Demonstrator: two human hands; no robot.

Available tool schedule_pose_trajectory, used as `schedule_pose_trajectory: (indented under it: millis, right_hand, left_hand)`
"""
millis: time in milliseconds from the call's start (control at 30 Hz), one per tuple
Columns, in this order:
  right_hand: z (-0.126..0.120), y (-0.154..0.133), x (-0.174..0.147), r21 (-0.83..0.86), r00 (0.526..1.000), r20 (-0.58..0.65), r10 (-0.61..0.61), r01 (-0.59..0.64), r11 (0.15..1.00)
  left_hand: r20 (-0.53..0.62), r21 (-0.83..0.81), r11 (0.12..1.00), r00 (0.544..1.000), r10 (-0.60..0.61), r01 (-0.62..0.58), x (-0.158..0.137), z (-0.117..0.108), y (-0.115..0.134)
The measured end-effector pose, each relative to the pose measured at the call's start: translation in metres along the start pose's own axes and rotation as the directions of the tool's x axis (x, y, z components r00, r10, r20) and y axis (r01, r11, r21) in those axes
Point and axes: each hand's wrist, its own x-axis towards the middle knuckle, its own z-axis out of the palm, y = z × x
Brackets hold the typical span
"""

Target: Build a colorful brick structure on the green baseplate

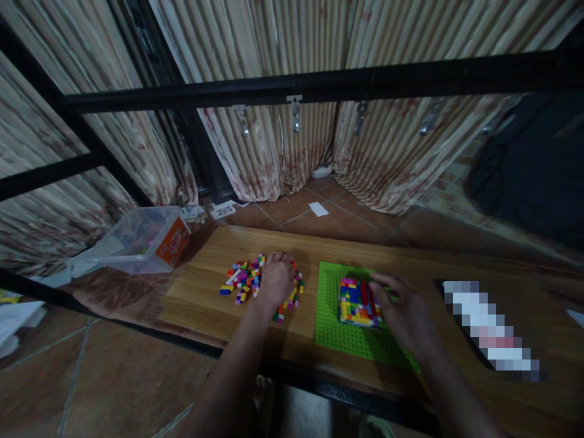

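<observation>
My left hand reaches down into a loose pile of small coloured toy bricks, its fingers bent with the tips among them; what they pinch is hidden. On a green studded baseplate sits a low, many-coloured brick build, roughly square, with dark red pieces at its right part. My right hand is at the right side of this build, thumb and index finger curled close together at its upper right corner. The remaining fingers of that hand are partly hidden.
Both the pile and the baseplate lie on a wooden tabletop. To the right is a dark flat object with a blurred-out surface. A clear plastic bin with an orange label stands left. Behind runs a black metal bar before striped curtains.
</observation>
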Motion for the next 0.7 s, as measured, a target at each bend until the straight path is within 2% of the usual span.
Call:
schedule_pose_trajectory:
  millis: [100,167,200,233,267,333,400,467,533,600,700]
  right_hand:
    - [-0.002,-0.005,0.0,0.044,0.999,-0.053,-0.006,0.008,0.999]
    - [-0.003,-0.01,0.0,0.08,0.996,-0.087,-0.02,0.027,0.996]
    - [-0.003,-0.013,0.0,0.099,0.995,-0.096,-0.025,0.034,0.994]
    - [-0.003,-0.017,-0.001,0.123,0.994,-0.104,-0.027,0.039,0.992]
    - [-0.003,-0.021,-0.001,0.152,0.995,-0.102,-0.022,0.037,0.988]
    - [-0.001,-0.029,-0.003,0.217,0.997,-0.08,-0.013,0.03,0.976]
    - [0.001,-0.038,-0.004,0.279,0.999,-0.049,-0.013,0.026,0.96]
    - [0.004,-0.045,-0.005,0.324,0.999,-0.022,-0.034,0.04,0.945]
    - [0.007,-0.05,-0.006,0.357,0.998,-0.011,-0.062,0.062,0.932]
    - [0.008,-0.054,-0.007,0.375,0.995,0.0,-0.099,0.091,0.923]
    - [0.008,-0.056,-0.008,0.353,0.988,0.017,-0.153,0.137,0.926]
  left_hand:
    - [-0.052,-0.114,0.993,0.998,0.028,-0.034,0.002,-0.003,0.002]
    - [-0.06,-0.31,0.95,0.998,0.017,-0.035,0.002,-0.006,0.007]
    - [-0.041,-0.445,0.896,0.999,-0.004,-0.015,0.001,-0.007,0.01]
    - [-0.005,-0.587,0.809,0.999,-0.034,0.025,0.0,-0.009,0.014]
    - [0.05,-0.722,0.687,0.997,-0.064,0.08,-0.002,-0.011,0.019]
    - [0.2,-0.906,0.363,0.976,-0.086,0.218,-0.007,-0.014,0.03]
    - [0.351,-0.936,0.03,0.936,-0.015,0.351,-0.013,-0.016,0.042]
    - [0.457,-0.864,-0.194,0.886,0.081,0.464,-0.017,-0.016,0.053]
    - [0.526,-0.78,-0.323,0.841,0.128,0.537,-0.019,-0.014,0.062]
    - [0.573,-0.71,-0.416,0.81,0.127,0.568,-0.019,-0.011,0.069]
    - [0.611,-0.65,-0.501,0.785,0.103,0.571,-0.017,-0.007,0.075]
